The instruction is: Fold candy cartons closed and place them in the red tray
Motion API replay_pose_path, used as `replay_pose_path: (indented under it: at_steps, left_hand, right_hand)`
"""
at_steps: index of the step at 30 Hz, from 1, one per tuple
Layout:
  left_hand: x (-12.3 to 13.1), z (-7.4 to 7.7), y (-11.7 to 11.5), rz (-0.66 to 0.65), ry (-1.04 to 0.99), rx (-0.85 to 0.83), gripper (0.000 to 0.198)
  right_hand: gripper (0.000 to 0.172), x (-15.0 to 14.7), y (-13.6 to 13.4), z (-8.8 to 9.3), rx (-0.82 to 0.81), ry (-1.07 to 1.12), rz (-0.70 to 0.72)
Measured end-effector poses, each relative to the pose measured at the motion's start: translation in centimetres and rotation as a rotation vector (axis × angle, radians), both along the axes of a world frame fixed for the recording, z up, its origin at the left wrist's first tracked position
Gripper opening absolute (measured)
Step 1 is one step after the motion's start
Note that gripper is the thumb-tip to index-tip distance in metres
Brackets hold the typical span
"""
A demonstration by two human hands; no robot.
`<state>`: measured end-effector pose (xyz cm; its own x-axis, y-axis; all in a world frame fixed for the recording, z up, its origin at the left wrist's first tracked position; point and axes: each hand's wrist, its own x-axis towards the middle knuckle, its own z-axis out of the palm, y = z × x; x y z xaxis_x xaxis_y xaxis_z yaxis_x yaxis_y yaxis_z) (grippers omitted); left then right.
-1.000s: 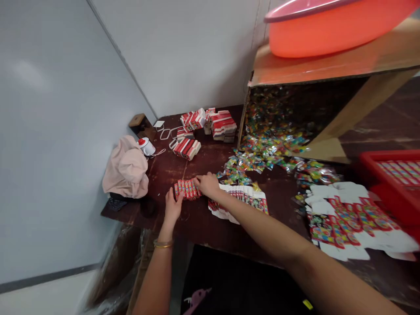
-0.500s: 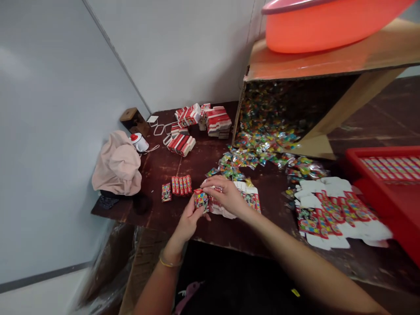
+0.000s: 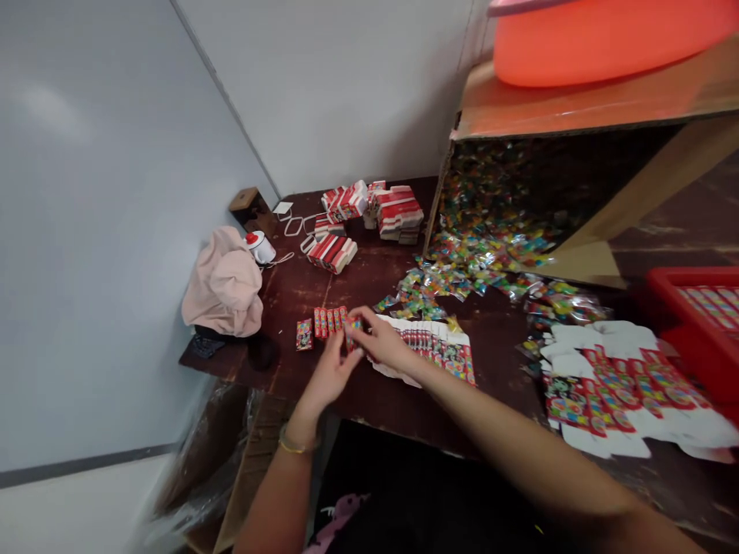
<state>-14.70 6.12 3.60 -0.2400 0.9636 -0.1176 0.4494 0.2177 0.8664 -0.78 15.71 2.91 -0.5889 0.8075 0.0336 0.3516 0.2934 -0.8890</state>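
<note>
Hands: left hand (image 3: 330,371), right hand (image 3: 379,341) pinch small box (image 3: 351,329) beside box row (image 3: 329,320)

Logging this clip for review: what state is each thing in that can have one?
small box, gripped between left hand and right hand.
row of boxes, assembled, standing side by side.
carton blanks, flat, unfolded, fanned.
cardboard box, on its side, open toward the camera.
candy packets, spilled from it onto the table.
orange basin, resting on top of the cardboard box.
</note>
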Motion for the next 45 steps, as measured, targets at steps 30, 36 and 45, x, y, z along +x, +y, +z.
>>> replay_pose_path:
  at_steps: [30, 36, 45]
  left_hand:
    - [0.6, -3.6, 0.1, 0.143, 0.268, 0.235, 0.043]
    - [12.2, -3.3, -0.5, -0.332, -0.967, -0.498, 0.051]
    - [14.4, -3.1, -1.3, -0.256, -0.957, -0.584, 0.035]
  right_hand:
    - [0.039, 22.3, -6.2, -7.1, 0.38, -0.414, -0.116]
    - [0.023, 21.4, -10.5, -5.1, 0.653, -0.172, -0.219]
    - [0.027, 18.4, -9.6, -2.7, 0.429, -0.048, -0.232]
